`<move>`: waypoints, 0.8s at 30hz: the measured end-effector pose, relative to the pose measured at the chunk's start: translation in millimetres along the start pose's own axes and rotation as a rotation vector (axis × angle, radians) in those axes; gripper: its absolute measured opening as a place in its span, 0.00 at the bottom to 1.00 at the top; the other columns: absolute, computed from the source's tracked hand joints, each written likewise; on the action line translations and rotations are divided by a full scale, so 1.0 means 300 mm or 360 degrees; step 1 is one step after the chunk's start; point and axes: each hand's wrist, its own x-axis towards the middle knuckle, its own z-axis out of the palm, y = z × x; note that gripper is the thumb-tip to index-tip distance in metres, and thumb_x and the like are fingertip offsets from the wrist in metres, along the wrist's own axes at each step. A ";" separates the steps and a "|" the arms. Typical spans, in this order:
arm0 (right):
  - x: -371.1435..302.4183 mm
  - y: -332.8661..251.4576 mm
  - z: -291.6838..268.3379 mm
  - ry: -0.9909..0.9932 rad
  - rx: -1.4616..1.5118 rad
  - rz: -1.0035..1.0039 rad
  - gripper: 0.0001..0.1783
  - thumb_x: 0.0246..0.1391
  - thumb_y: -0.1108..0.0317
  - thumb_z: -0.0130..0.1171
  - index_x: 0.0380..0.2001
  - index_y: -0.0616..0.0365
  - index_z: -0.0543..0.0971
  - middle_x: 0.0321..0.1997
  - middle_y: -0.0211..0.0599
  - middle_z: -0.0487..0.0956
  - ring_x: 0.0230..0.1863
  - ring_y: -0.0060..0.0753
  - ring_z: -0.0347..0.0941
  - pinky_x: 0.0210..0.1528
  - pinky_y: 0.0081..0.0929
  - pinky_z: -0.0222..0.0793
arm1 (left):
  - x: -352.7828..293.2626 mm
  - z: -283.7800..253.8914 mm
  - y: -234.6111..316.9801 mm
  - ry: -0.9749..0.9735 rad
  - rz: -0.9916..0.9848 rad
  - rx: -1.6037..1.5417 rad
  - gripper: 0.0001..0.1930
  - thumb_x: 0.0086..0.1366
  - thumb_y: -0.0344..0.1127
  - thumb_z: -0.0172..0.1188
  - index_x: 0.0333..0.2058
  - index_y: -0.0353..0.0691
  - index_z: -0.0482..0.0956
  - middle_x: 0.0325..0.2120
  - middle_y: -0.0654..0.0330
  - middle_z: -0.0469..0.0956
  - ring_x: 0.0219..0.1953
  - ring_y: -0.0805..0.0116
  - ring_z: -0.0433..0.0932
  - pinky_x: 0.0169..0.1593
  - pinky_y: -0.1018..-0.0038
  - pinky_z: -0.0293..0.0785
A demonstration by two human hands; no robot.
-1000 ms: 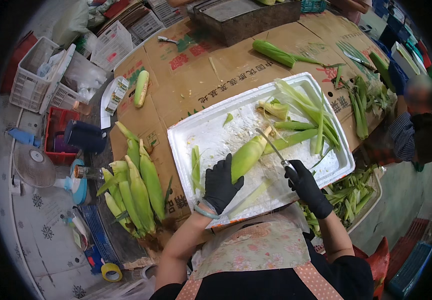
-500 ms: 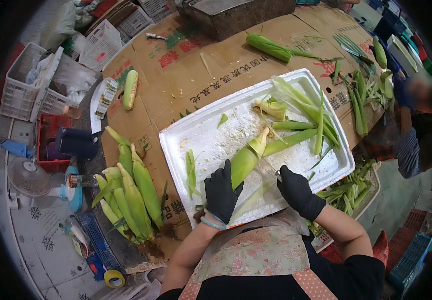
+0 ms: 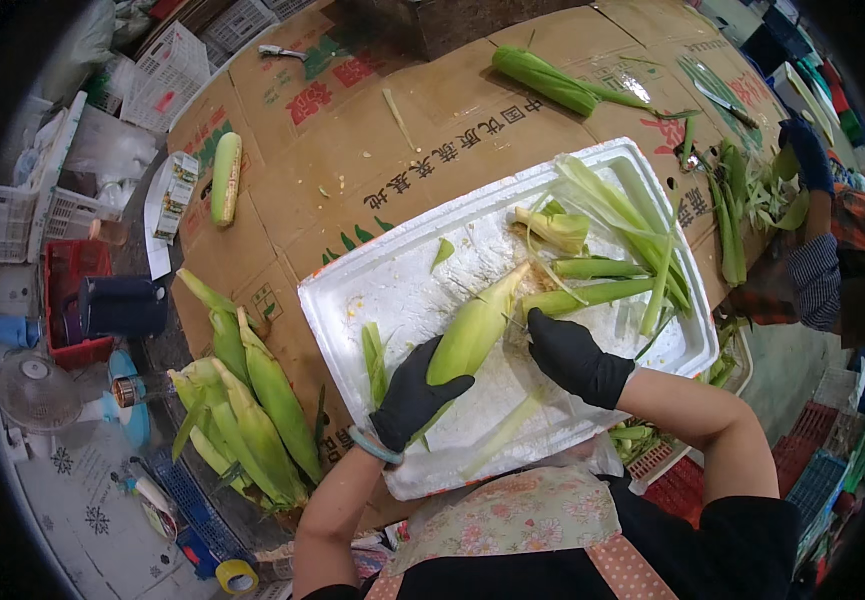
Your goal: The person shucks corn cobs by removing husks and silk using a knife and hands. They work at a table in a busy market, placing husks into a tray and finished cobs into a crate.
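My left hand [image 3: 407,400], in a black glove, is closed around the lower part of a green corn ear [image 3: 470,338] in its husk. The ear slants up and right over a white foam tray [image 3: 347,320], its pale end pointing away from me. Right of the ear, my right hand [image 3: 574,358], also black-gloved, is closed on a knife [image 3: 516,322]. Only a thin piece of its blade shows, close to the ear's right side; the handle is hidden in my fingers. Cut stalk pieces [image 3: 592,294], a pale stub [image 3: 552,230] and loose husk leaves [image 3: 632,225] lie in the tray.
Unpeeled corn ears [image 3: 252,410] are piled at the left on the cardboard-covered table [image 3: 352,150]. One partly bared cob [image 3: 226,180] lies farther back. At the far right, another person's gloved hand [image 3: 807,155] is near husk scraps and a knife [image 3: 724,103]. A husk-filled crate [image 3: 667,455] stands below the tray's right side.
The view has shifted slightly. My left hand has slid lower on the corn ear, its thumb now across it. My right hand with the knife has moved left and away from me.
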 end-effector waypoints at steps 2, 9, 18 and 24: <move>0.001 -0.015 -0.015 -0.0039 -0.0053 0.0027 0.20 0.44 0.70 0.51 0.42 0.65 0.62 0.24 0.51 0.73 0.25 0.54 0.71 0.26 0.42 0.67 | -0.022 0.033 0.006 0.0162 0.0023 0.0478 0.33 0.47 0.37 0.64 0.51 0.32 0.63 0.35 0.50 0.71 0.38 0.54 0.70 0.43 0.64 0.65; -0.045 0.043 -0.061 -0.0181 -0.0071 0.0063 0.19 0.41 0.70 0.52 0.39 0.63 0.63 0.21 0.51 0.73 0.23 0.53 0.71 0.24 0.42 0.67 | -0.108 0.263 0.040 0.0404 0.0271 0.2038 0.36 0.49 0.46 0.56 0.55 0.35 0.58 0.29 0.57 0.65 0.28 0.63 0.65 0.31 0.68 0.62; -0.113 -0.023 -0.008 0.0159 -0.0217 0.0226 0.15 0.43 0.68 0.53 0.35 0.59 0.64 0.23 0.46 0.73 0.22 0.48 0.71 0.22 0.40 0.66 | -0.006 0.214 0.110 0.0485 0.0349 0.1428 0.29 0.41 0.40 0.64 0.42 0.37 0.66 0.28 0.52 0.70 0.33 0.53 0.69 0.35 0.62 0.64; -0.122 0.002 -0.009 0.0332 -0.0200 -0.0041 0.13 0.44 0.69 0.50 0.35 0.59 0.66 0.20 0.41 0.73 0.20 0.43 0.71 0.21 0.38 0.66 | 0.010 0.105 0.083 0.0474 0.0315 0.0574 0.28 0.41 0.41 0.69 0.40 0.35 0.69 0.33 0.51 0.74 0.36 0.55 0.74 0.40 0.67 0.70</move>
